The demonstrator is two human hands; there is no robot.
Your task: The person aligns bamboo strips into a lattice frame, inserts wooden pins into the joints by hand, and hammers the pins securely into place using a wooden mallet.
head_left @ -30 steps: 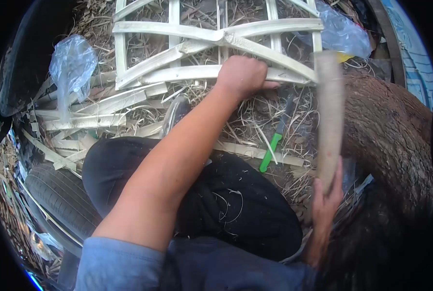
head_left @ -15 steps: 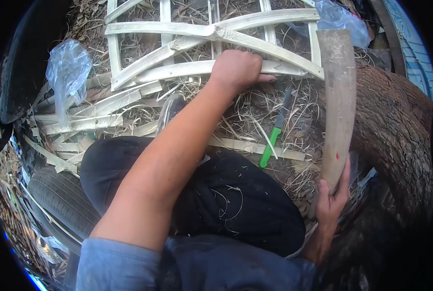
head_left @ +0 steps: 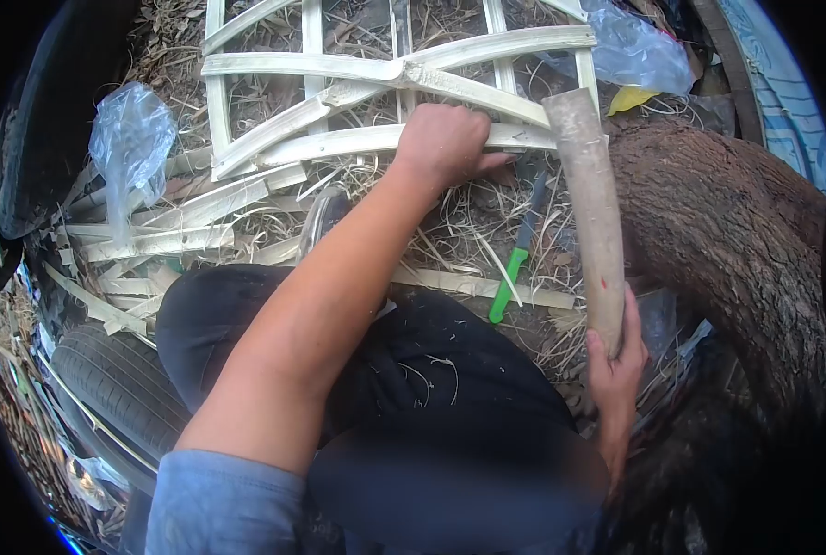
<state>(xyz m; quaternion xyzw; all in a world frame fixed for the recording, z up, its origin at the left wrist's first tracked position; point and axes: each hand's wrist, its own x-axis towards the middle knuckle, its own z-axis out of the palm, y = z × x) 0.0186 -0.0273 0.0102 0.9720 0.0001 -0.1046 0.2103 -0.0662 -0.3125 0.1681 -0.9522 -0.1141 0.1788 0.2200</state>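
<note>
My left hand (head_left: 443, 146) is closed round the lower curved strip of a pale lattice frame (head_left: 357, 141), its thumb pointing right. In my right hand (head_left: 616, 356) is the lower end of a thick wooden stick (head_left: 590, 213), held upright with a small red mark on it. The stick's top overlaps the right end of the frame's lower strips in view. Between my hands a knife with a green handle (head_left: 508, 285) lies on the ground, blade toward the frame.
A tree trunk (head_left: 718, 203) bulges at the right. Plastic bags (head_left: 133, 139) lie left and upper right. Loose pale strips (head_left: 163, 240) and shavings cover the ground at the left, near a tyre (head_left: 117, 379). My bent leg (head_left: 450, 370) is below the knife.
The stick in my right hand swung right and up, then came back left toward the frame. My left hand keeps its hold on the frame.
</note>
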